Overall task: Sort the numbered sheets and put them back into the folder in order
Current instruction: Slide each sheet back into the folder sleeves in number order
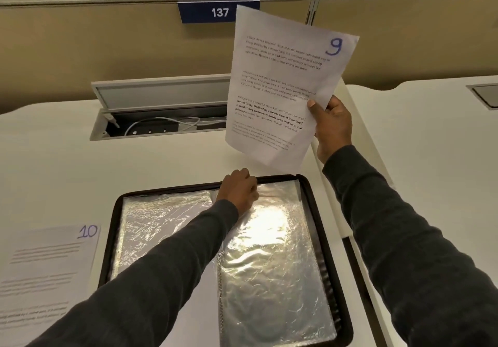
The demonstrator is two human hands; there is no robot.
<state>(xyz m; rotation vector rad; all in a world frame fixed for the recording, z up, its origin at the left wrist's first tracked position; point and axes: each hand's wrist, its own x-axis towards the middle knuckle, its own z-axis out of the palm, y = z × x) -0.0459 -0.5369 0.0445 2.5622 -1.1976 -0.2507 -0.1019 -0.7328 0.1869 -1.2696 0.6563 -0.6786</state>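
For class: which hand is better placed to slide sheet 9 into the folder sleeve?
Right: the right hand grips sheet 9 above the folder; the left hand rests at the top edge of the sleeve, probably opening it.

The number 137 is printed in white on a blue sign (218, 12). A handwritten blue 9 is seen at the top right corner of the raised sheet (280, 91), whose printed paragraphs begin "Village life is a peaceful, close-knit". A handwritten 10 is marked on the flat sheet (45, 266); its print is blurred.
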